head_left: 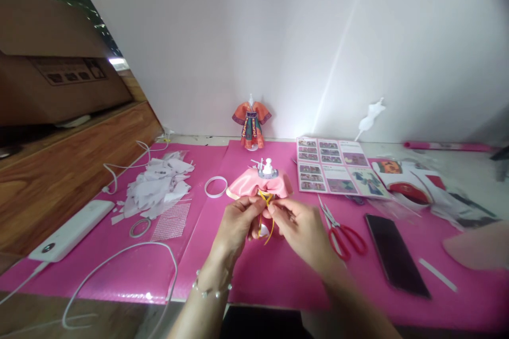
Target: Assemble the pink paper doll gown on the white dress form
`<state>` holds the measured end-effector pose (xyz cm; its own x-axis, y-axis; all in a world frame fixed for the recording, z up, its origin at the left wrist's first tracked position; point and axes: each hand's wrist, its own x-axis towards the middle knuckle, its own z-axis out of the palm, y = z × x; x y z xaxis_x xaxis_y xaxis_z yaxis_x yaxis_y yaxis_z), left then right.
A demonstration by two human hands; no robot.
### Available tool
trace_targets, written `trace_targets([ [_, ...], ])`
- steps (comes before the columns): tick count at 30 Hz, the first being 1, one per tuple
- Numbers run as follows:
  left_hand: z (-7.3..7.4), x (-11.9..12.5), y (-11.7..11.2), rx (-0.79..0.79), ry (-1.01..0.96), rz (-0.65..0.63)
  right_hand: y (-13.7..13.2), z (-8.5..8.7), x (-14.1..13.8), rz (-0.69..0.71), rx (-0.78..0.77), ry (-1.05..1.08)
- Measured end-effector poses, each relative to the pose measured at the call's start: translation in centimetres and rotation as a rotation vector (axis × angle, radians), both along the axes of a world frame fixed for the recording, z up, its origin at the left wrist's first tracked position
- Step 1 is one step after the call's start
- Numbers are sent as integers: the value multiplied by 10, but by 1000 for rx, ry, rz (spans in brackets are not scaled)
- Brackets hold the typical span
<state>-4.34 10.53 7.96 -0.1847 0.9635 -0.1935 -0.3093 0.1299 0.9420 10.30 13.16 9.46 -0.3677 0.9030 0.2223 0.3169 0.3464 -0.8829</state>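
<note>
A small white mannequin in a pink doll dress (259, 182) is held up over the pink mat (278, 270) in front of me. A thin yellow cord (267, 206) hangs at its waist. My left hand (235, 222) pinches the cord on the left side, fingers closed. My right hand (299, 225) pinches the cord on the right, fingers also closed. The hands almost touch just below the dress. A bead bracelet sits on my left wrist.
Red-handled scissors (342, 234) and a black phone (395, 260) lie right of my hands. An instruction sheet (338, 164) and packaging lie beyond. A finished doll dress (251, 124) stands by the wall. Paper scraps (159, 184), tape rings, a white power bank (71, 230) and cables lie left.
</note>
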Motion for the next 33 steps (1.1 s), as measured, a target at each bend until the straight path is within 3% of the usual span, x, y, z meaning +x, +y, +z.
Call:
trace_targets([
  [13,13,-4,0,-12,117,-8,4,-8,-12,39,-301,365],
  [33,12,0,3,52,214,25,12,-19,-13,-93,-68,179],
])
